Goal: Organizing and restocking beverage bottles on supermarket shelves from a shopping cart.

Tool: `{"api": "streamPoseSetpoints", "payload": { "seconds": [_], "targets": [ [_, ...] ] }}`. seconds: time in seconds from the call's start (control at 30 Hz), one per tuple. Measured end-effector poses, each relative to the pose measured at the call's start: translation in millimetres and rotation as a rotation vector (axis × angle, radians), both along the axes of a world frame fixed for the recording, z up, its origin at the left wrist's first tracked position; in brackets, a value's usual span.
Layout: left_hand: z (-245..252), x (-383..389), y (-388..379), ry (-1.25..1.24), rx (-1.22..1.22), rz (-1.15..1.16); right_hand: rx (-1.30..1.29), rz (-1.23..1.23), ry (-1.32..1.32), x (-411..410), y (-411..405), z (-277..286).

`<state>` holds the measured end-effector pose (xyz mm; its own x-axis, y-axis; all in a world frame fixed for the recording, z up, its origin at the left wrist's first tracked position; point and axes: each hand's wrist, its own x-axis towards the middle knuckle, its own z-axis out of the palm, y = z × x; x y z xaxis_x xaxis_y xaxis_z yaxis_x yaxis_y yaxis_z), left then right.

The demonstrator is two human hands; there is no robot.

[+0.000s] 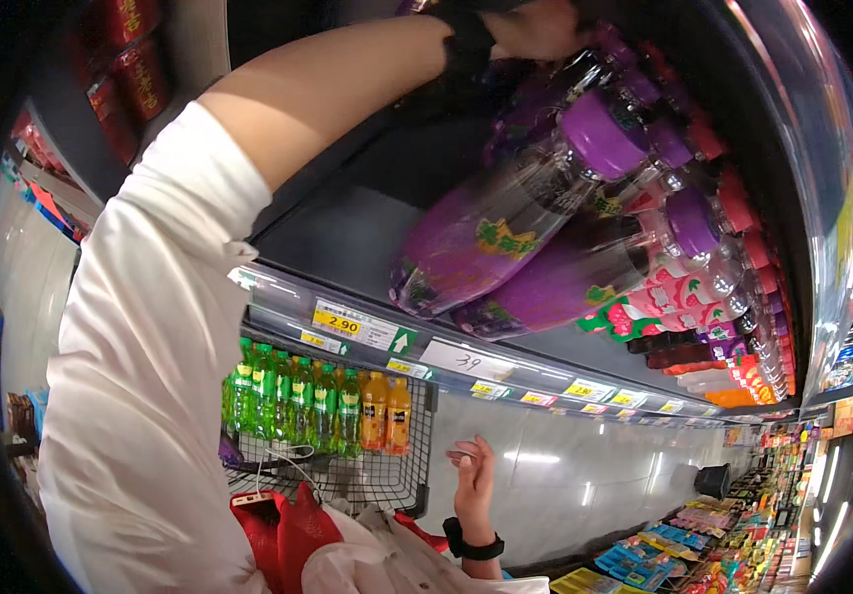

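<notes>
My left hand [538, 30] reaches deep into the drinks shelf at the top, blurred and partly in shadow, beside the caps of purple-labelled drink bottles. Whether its fingers hold a bottle cannot be told. Nearer the shelf's front edge, a bottle with a purple cap [486, 230] leans at a slant, next to a second purple bottle [560, 282]. My right hand [474, 475] is below the shelf edge, fingers loosely curled and apart, holding nothing. Black bands circle both wrists.
Price tags [356, 324] line the shelf edge. Pink-labelled bottles [682, 286] stand farther along. Below, a black wire cart [422, 445] bears green bottles [289, 390] and orange bottles [387, 412]. A phone [255, 499] with a white cable rests in a red pocket. Packaged goods [641, 553] lie at lower right.
</notes>
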<state>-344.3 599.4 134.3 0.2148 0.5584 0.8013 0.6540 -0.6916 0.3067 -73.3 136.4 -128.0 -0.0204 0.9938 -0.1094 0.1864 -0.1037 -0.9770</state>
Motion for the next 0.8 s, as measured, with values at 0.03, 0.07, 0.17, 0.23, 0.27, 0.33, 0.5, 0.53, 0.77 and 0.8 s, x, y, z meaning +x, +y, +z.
{"api": "streamPoseSetpoints", "payload": {
  "seconds": [0.03,0.07,0.17,0.23,0.27,0.33,0.5,0.53,0.77,0.8],
  "targets": [
    [-6,-1,-6,-0.028,0.033,-0.001,0.005,-0.008,0.005,1,0,1],
    [-10,-7,-13,-0.056,0.058,-0.001,0.001,-0.012,0.007,1,0,2],
    [-42,-33,-29,-0.129,0.093,0.035,-0.002,-0.014,-0.012,-5,0,4],
    [-66,-53,-33,-0.165,0.05,0.082,-0.003,0.009,0.012,-10,1,6],
    [-79,-70,-36,-0.168,0.006,0.12,-0.004,0.023,0.012,-14,1,6],
    [-98,-91,-27,-0.171,-0.11,0.16,-0.04,0.039,0.006,-18,-2,8],
    [-110,-139,-21,-0.12,-0.441,0.071,-0.028,0.045,-0.003,-25,-11,23],
    [-108,-144,-24,-0.123,-0.483,0.034,-0.016,0.05,-0.029,-25,-13,25],
    [-70,-85,-129,-0.067,-0.522,-0.266,0.009,0.025,-0.04,-30,-18,26],
    [-68,-81,-138,-0.051,-0.591,-0.308,0.007,0.056,-0.07,-35,-17,30]
  ]
}}
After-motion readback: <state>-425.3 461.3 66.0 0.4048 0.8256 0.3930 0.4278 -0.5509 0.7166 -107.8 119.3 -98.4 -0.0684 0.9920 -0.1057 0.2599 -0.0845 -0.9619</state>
